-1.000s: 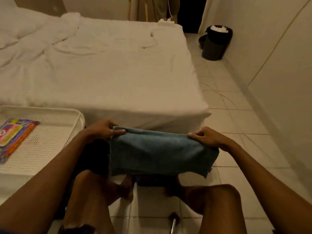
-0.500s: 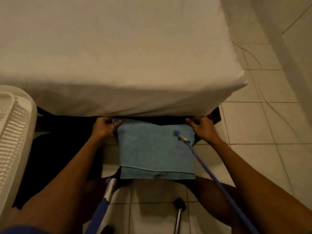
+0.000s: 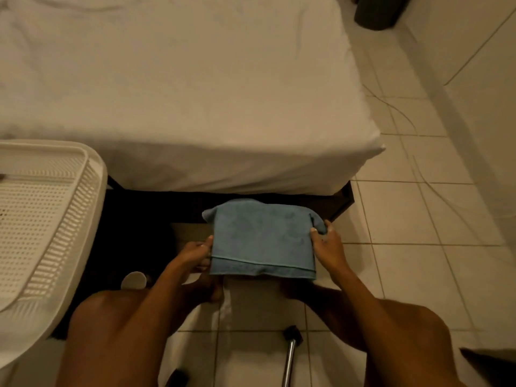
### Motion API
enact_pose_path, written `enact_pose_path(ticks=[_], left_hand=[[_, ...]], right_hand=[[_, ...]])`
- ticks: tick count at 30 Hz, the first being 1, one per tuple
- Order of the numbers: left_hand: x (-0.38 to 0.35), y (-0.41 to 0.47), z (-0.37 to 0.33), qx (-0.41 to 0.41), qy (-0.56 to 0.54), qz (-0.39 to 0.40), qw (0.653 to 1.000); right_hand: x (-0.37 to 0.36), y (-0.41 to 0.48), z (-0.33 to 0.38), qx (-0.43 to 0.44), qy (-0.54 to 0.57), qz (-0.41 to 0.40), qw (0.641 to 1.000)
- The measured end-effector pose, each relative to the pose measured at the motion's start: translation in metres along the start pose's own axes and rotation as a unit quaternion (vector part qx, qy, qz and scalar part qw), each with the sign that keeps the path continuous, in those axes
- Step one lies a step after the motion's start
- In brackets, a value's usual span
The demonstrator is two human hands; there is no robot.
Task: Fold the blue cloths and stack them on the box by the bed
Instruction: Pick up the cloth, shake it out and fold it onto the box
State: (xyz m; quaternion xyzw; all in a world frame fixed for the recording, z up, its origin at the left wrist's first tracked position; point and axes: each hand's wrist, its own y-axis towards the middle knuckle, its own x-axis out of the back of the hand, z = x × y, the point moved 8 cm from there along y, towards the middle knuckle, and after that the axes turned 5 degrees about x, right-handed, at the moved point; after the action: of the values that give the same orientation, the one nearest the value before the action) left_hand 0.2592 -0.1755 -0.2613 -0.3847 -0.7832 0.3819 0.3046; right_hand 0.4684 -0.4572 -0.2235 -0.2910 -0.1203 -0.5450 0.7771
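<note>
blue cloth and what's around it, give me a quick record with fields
blue cloth: folded, hemmed edge toward the person
left hand: grips the cloth's left edge
right hand: pinches its far right corner
box: brown top shows just left of the cloth; whether the cloth rests on it is unclear
bed: white sheet, directly behind the cloth
basket: white perforated plastic, far left

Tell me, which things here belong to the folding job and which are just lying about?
Job: cloth; left hand and right hand gripping its sides; box.
Lying about: bed; basket; bin; metal leg.
</note>
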Motion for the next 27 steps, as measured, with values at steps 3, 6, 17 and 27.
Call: enact_pose_path(ticks=[3, 6, 17, 27], left_hand=[[0.001, 0.001, 0.006, -0.011, -0.013, -0.025, 1.000], [0.005, 0.000, 0.011, -0.020, 0.004, -0.055, 0.998], [0.021, -0.020, 0.013, -0.034, -0.053, -0.110, 0.992], [0.008, -0.048, 0.021, -0.005, -0.093, -0.015, 0.996]], right_hand=[[-0.007, -0.010, -0.016, -0.037, 0.028, 0.010, 0.999], [-0.017, -0.016, -0.038, -0.092, 0.053, 0.031, 0.994], [-0.018, -0.041, 0.007, 0.100, -0.090, 0.017, 0.991], [-0.070, -0.090, 0.084, 0.335, -0.256, 0.053, 0.905]])
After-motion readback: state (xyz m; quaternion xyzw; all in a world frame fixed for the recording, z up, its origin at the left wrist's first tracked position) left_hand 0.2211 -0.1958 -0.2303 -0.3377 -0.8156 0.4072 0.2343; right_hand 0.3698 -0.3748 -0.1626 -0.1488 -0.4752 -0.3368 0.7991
